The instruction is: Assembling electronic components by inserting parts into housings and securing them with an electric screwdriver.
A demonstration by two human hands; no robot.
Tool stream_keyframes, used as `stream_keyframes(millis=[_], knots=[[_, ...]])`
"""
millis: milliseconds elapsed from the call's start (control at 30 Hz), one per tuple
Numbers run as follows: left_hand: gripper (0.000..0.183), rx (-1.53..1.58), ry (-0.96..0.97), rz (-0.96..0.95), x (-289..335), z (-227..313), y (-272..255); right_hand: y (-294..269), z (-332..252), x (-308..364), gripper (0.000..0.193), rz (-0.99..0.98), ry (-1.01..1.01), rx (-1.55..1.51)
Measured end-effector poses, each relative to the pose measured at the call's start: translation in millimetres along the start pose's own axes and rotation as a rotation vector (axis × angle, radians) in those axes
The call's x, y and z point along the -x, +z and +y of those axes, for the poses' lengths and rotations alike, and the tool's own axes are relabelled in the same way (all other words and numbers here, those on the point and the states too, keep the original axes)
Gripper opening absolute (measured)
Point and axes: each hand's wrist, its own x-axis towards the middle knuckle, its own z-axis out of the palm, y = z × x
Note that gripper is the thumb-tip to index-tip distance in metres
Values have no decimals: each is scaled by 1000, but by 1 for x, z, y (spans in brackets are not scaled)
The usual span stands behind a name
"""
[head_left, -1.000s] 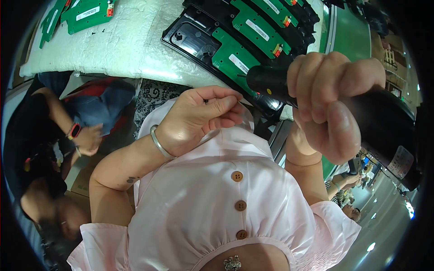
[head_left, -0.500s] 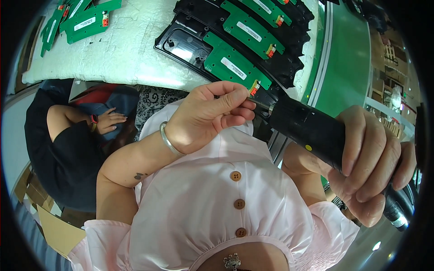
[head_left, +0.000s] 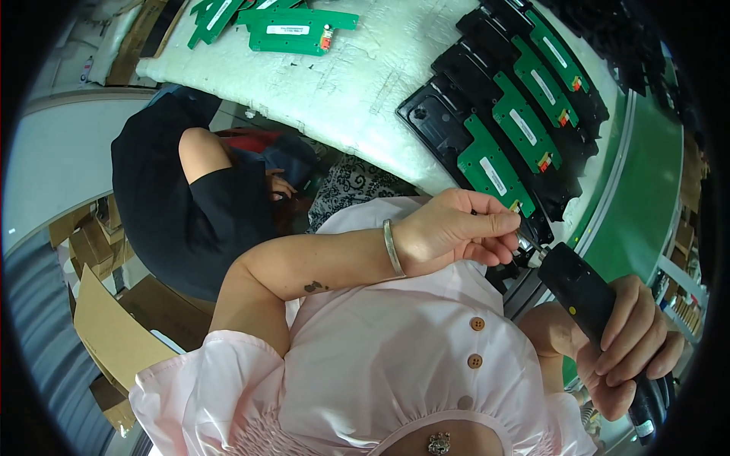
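1. Your right hand [head_left: 631, 342] is wrapped tight around the black electric screwdriver [head_left: 589, 304], fingers curled over its body, the tip angled up and left toward your other hand.
2. Your left hand [head_left: 456, 232] has its fingers pinched narrow at the screwdriver's tip; something small may sit between them, but you cannot tell what.
3. Both hands meet just beside the near end of the row of black housings [head_left: 437, 121] on the white foam mat [head_left: 342, 83].
4. Four green circuit boards [head_left: 490, 163] show seated in that row, each with a white label and a small orange part; farther housings are too dark to count.
5. At the mat's far left lie about three more loose green boards [head_left: 293, 30], well apart from your hands.
6. A green conveyor belt [head_left: 639, 197] runs along the right of the mat.
7. Your pink shirt [head_left: 395, 365], with three buttons showing, fills the lower view and hides the bench edge.
8. A seated person in black [head_left: 190, 205] is at your left, beside stacked cardboard boxes [head_left: 106, 319].
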Motion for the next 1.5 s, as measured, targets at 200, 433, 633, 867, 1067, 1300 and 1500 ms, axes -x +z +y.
stream_keyframes(millis=[200,433,633,867,1067,1300,1500], knots=[[19,-54,-75,-93,-15,-3,-3,-5,-7,1,27,71,38,-4],[33,162,-257,134,-11,-29,25,-48,3,1,29,-48,114,239],[31,-53,-245,55,-14,-19,22,-64,8,8,29,-14,154,304],[19,-102,-173,-24,-10,-20,21,-63,5,8,26,-25,187,311],[13,-269,-58,-27,0,-20,10,-47,6,11,22,-13,150,353],[17,-94,-53,145,0,-26,9,-44,10,12,28,-74,155,376],[13,4,-116,143,-16,-18,7,-54,-10,-2,35,-145,138,236]])
